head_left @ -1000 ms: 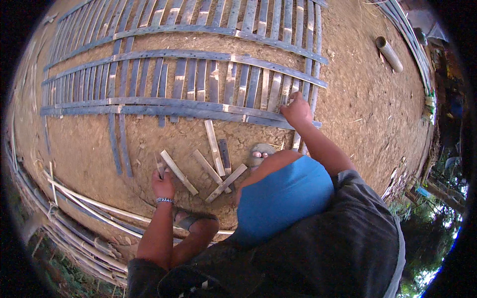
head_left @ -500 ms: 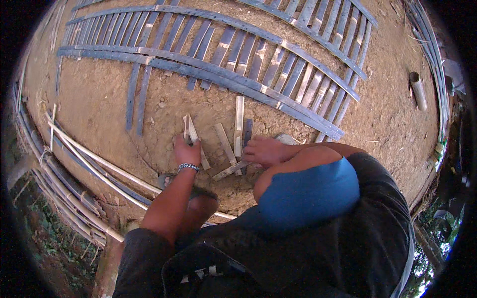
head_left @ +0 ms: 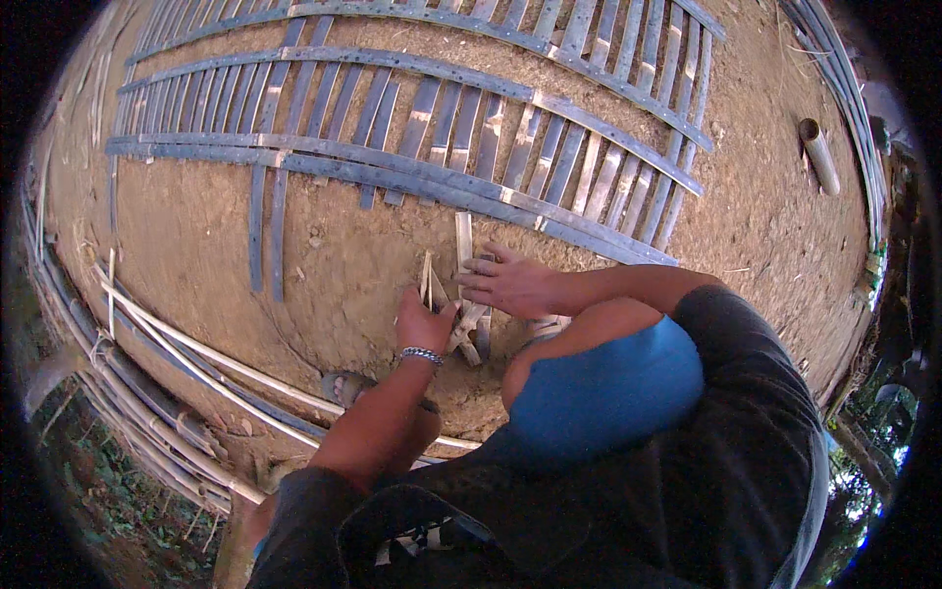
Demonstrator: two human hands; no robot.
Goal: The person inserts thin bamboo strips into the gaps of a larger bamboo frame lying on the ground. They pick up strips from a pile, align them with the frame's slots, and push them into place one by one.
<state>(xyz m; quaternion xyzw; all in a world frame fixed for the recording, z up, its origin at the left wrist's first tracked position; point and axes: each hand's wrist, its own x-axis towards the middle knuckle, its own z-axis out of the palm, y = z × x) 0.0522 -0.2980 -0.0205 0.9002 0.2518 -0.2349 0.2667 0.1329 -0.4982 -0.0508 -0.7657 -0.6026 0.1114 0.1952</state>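
Observation:
My left hand (head_left: 422,322) is closed around short split bamboo strips (head_left: 427,273), their pale ends sticking up past the fingers. Just to its right, my right hand (head_left: 510,283) reaches over a small pile of bamboo slats, fingers stretched out and somewhat apart. A pale upright slat (head_left: 464,228) shows above the right fingers. Below that hand lies a dark slat (head_left: 484,339), and crossed pale pieces (head_left: 469,322) fill the space between both hands. The fingers partly hide the pile, so whether the right hand presses on a slat is unclear.
Beyond my hands, a long lattice of dark bamboo slats and rails (head_left: 392,162) lies on the dirt, with another lattice (head_left: 589,64) behind it. Bamboo poles (head_left: 216,344) lie to the left. A short bamboo tube (head_left: 819,157) rests at the right.
My left hand has moved right, toward the pile, still holding strips. My right hand has shifted up over the slats with its fingers extended. The view has tilted slightly.

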